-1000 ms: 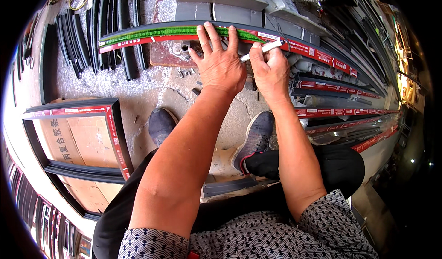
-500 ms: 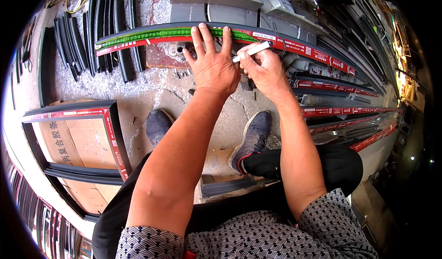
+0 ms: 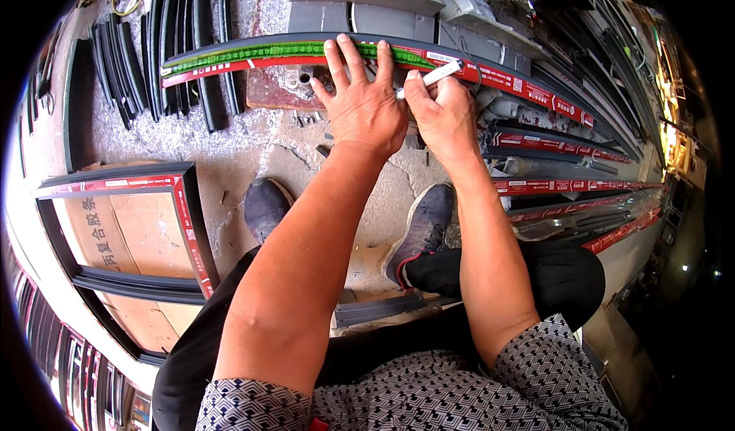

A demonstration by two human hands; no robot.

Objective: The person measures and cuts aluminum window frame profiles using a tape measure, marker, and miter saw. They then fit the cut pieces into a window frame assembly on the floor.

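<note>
Beside grey metalwork [image 3: 387, 25], green measuring tape [image 3: 268, 51] runs under the left hand [image 3: 366, 113].

Grn tape meas. [image 3: 245, 53] lies lengthwise on dk grey/red profile [image 3: 417, 47], wht marker [image 3: 442, 73] aslant.

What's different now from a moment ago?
The right hand, holding the white pen, drew back slightly toward the person, then moved forward to the bar again. These are small shifts, and the whole view sways a little too. Nothing was taken hold of or let go: the pen stayed in the right hand, and the left hand stayed spread across the green tape.
</note>
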